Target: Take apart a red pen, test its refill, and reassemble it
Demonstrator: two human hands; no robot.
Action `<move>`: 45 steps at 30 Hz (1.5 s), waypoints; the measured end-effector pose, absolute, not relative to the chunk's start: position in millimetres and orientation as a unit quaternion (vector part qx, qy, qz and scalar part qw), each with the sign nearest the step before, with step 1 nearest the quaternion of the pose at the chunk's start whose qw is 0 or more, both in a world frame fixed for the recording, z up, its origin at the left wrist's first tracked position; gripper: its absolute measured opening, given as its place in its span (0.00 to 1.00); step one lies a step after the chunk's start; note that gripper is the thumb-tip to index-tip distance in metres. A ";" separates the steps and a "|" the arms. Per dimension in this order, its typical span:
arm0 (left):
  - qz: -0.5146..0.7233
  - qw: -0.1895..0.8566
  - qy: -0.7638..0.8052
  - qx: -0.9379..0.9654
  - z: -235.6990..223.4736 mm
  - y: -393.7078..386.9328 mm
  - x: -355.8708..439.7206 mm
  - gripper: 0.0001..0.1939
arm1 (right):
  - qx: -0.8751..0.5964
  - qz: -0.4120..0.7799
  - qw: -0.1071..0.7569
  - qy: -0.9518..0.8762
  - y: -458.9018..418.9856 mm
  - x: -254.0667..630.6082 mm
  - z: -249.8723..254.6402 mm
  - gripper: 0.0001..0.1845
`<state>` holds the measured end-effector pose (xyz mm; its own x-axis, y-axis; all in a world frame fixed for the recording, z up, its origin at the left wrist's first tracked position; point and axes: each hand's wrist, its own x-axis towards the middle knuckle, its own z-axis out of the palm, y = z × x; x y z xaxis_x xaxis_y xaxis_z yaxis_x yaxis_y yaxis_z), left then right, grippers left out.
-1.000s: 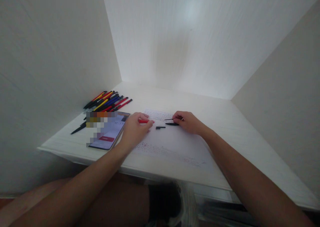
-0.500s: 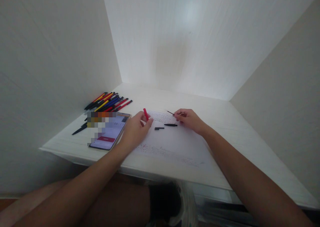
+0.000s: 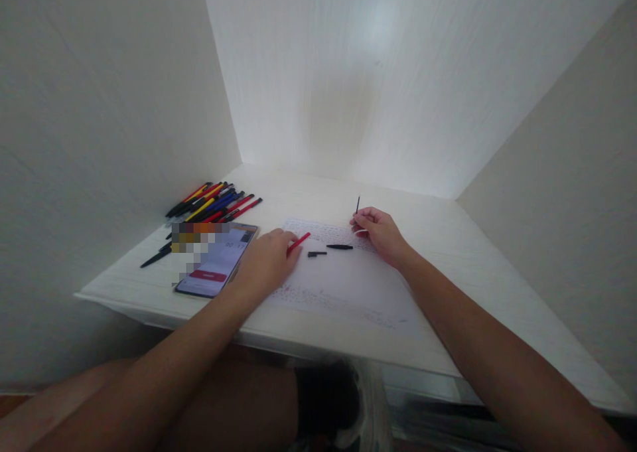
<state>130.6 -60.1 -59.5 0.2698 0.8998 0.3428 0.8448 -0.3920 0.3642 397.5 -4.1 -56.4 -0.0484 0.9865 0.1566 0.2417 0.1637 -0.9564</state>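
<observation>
Many pens, red, yellow, blue and black plastic [image 3: 213, 203], piled at far left of the white worktop [image 3: 438, 239]; overlap too heavy for an exact count. Next, one phone with a lit screen [image 3: 212, 259], flat, just beside my left hand [image 3: 269, 256]. Left fingers closed on one slim red plastic barrel [image 3: 300, 241], its free end slanting away and to the right; can't tell where the thumb sits, it's hidden. Under both hands, one white sheet with handwriting [image 3: 358, 276]; can't tell if more lie below.

Between the hands, on the sheet: one small black clipped piece [image 3: 317, 254], nearer the left, then one black tapered piece [image 3: 340, 247], nearer the right. Both lie roughly crosswise, not touching. Right hand [image 3: 382, 231]: fingers pinching one thin dark refill [image 3: 357, 204], near upright, top end up. Tapered piece sits just left of those fingers and closer to me; refill stands steeply, clear of its line.
</observation>
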 end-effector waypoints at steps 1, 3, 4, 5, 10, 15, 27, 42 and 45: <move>0.257 0.058 0.546 0.795 -59.7 -59.9 130.9 0.14 | -0.511 0.398 0.464 -0.604 -4.5 397.0 -56.0 0.08; 0.260 0.052 0.541 0.798 -59.9 -59.1 131.3 0.14 | -0.512 0.397 0.458 -0.609 -5.4 395.9 -55.5 0.07; 0.258 0.044 0.537 0.802 -59.8 -58.8 131.5 0.14 | -0.512 0.397 0.453 -0.612 -5.8 395.4 -55.5 0.06; 0.258 0.037 0.531 0.806 -59.5 -58.6 131.6 0.14 | -0.511 0.397 0.449 -0.616 -6.1 394.8 -55.5 0.06; 0.244 0.013 0.501 0.830 -56.3 -60.1 134.3 0.15 | -0.522 0.391 0.456 -0.605 -6.6 391.4 -54.7 0.07; 0.193 0.027 0.430 0.882 -52.6 -60.7 148.8 0.19 | -0.527 0.375 0.467 -0.603 -8.2 388.2 -52.6 0.06; 0.073 0.011 0.358 0.931 -37.9 -80.3 195.0 0.31 | -0.492 0.397 0.459 -0.624 -7.1 387.7 -54.3 0.04; 0.084 -0.011 0.333 0.939 -45.2 -54.7 169.7 0.28 | -0.490 0.441 0.486 -0.573 -0.2 389.7 -62.6 0.04; 0.110 0.003 0.328 0.938 -46.4 -50.2 166.4 0.22 | -0.494 0.443 0.483 -0.572 3.1 390.3 -65.7 0.04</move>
